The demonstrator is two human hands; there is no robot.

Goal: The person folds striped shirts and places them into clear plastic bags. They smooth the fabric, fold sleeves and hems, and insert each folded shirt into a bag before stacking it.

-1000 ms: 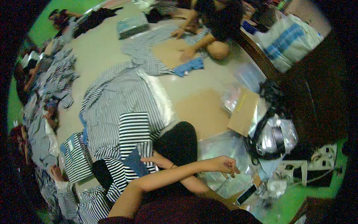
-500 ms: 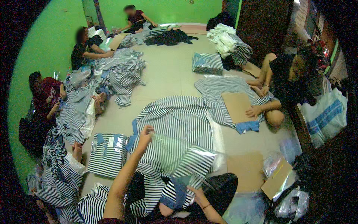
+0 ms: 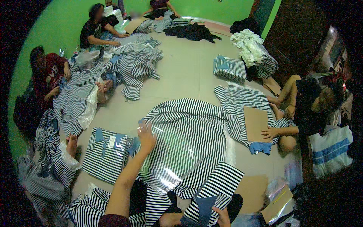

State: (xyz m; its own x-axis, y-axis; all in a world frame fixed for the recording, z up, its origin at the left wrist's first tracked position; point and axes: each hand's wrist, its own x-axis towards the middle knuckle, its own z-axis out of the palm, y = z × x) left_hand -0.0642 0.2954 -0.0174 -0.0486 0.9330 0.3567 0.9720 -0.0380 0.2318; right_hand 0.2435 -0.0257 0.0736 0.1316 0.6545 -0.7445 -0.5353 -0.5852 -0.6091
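Observation:
My left hand (image 3: 146, 138) is closed on the upper left of a clear plastic bag (image 3: 172, 176), whose glossy film hangs over a spread black-and-white striped shirt (image 3: 189, 113). My right hand (image 3: 222, 217), low in the view, grips the lower end of a folded striped shirt (image 3: 227, 178) with a blue collar (image 3: 206, 208). That folded shirt is tilted, its far end up beside the bag's right side. More striped cloth (image 3: 157, 202) lies across my lap. To the left of my left arm sits a stack of folded, bagged striped shirts (image 3: 106, 159).
Cardboard sheets (image 3: 253, 193) and clear plastic packaging (image 3: 280, 204) lie at right. A person at right rests a hand on a cardboard sheet (image 3: 255, 123) over a striped shirt. Others sit at left among striped clothes (image 3: 75, 102). Another bagged stack (image 3: 230, 69) stands farther back.
My right hand has moved right and raised the folded shirt out from behind the plastic bag. The bag has swung lower and left, still in my left hand. The whole view has shifted.

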